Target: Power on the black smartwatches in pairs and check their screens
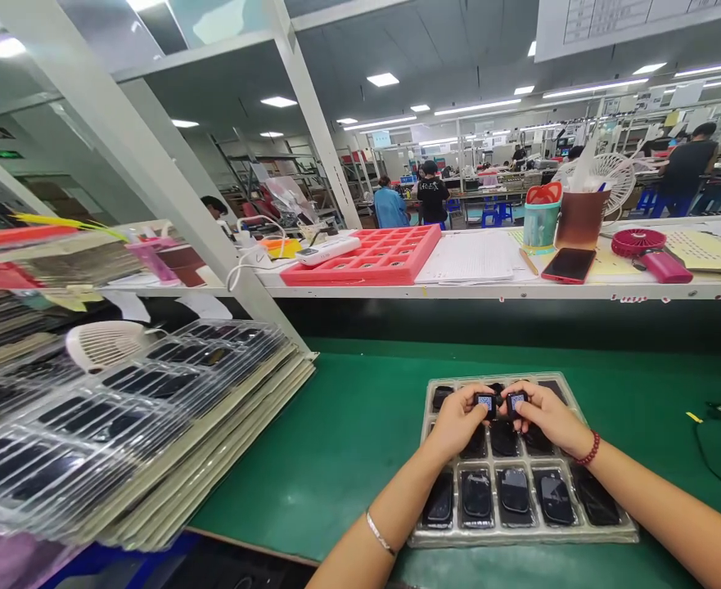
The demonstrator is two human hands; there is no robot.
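Note:
My left hand (460, 419) pinches a small black smartwatch (486, 403) whose lit screen shows a QR-like code. A second smartwatch (516, 402) with a similar lit code is pinched in my right hand (547, 415). Both hands are close together over the far rows of a clear plastic tray (523, 533). Black devices with dark, glossy screens, such as this one (476, 494), lie in the tray's compartments. My hands and forearms cover part of the far rows.
Stacked trays of dark devices (169, 384) lean at the left on the green table (311, 458). A shelf beyond carries a red foam tray (372, 255), papers (467, 258), a phone (569, 265) and a pink fan (651, 252). A black cable (713, 466) lies at right.

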